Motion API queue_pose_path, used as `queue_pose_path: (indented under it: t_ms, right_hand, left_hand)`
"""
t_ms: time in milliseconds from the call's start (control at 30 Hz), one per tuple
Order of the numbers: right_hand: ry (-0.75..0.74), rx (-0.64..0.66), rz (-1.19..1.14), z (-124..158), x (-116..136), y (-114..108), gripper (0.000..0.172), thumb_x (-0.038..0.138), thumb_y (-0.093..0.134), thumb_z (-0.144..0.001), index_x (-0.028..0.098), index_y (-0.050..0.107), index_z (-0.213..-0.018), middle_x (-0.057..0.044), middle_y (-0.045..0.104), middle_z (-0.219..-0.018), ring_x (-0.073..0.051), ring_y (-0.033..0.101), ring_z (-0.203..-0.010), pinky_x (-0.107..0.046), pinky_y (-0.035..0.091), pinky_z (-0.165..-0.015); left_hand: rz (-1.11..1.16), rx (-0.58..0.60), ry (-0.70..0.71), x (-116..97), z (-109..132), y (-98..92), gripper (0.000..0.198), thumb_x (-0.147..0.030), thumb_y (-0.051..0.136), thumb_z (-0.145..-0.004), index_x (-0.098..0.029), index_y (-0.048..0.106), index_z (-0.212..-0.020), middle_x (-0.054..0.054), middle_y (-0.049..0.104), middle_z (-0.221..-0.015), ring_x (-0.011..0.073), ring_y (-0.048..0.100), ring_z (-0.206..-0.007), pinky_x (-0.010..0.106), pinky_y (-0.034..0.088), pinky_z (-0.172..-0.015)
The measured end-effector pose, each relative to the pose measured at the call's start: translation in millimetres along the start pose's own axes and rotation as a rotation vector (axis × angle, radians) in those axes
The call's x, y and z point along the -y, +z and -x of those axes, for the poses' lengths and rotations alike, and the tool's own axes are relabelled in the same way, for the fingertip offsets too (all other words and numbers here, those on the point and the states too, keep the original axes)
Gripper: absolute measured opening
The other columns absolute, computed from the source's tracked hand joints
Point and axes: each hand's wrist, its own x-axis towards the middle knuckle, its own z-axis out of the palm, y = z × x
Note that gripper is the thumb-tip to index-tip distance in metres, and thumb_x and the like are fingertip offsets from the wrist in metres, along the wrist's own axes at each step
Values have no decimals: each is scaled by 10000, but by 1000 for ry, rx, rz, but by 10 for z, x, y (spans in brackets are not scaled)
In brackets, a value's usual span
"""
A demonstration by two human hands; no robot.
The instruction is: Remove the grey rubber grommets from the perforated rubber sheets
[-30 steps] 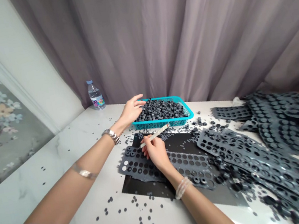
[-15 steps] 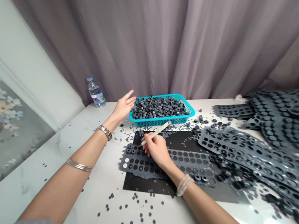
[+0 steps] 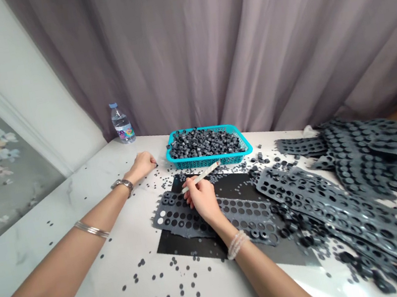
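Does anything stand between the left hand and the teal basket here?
Nothing visible does. Between the left hand and the teal basket there is only a stretch of white tabletop. The right hand, holding a white stick, is nearer the wearer, not between them.

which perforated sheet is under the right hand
The leftmost perforated sheet, on the black mat; the others lie farther right, away from the hand.

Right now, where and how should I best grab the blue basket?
Probably by the rim at both short ends, coming from left and right: the basket sits upright, long side facing you, heaped with black pieces, so an even lift seems wiser.
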Motion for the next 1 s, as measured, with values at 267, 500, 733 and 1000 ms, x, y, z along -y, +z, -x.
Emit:
queue_pose_path:
  t_ms: [267,500,733,1000]
  right_hand:
    - [-18,-4,4,-32,-41,27,312,404,437,-886,182,604,-745,26,560,-485,-116,517,-391,-210,401,-400]
    - [-51,-22,38,-23,-49,40,307,371,432,-894,177,602,-729,24,556,-475,-113,526,-397,-207,408,-433]
    - [-52,-15,5,-39,-34,36,294,381,450,-887,193,609,-727,16,573,-489,-126,538,-413,-212,418,-441]
    - [-25,-7,-6,32,63,-37,339,476,438,-892,199,580,-756,4,597,-543,-136,534,-417,-225,405,-402]
  left_hand:
    - [64,-149,214,-946,-296,-263,261,-222,609,-761,-146,748,-969,91,753,-919,196,679,-877,302,508,-866]
    - [189,-21,315,-1731,-466,58,409,-93,609,-727,-135,724,-1117,72,767,-907,175,700,-848,278,517,-865]
    - [268,-31,257,-1517,-115,-232,388,-134,601,-764,-141,708,-1137,72,759,-944,163,694,-839,276,530,-821]
    - [148,266,243,-918,1087,-163,237,-165,548,-787,-168,759,-898,48,756,-841,169,664,-748,275,489,-706]
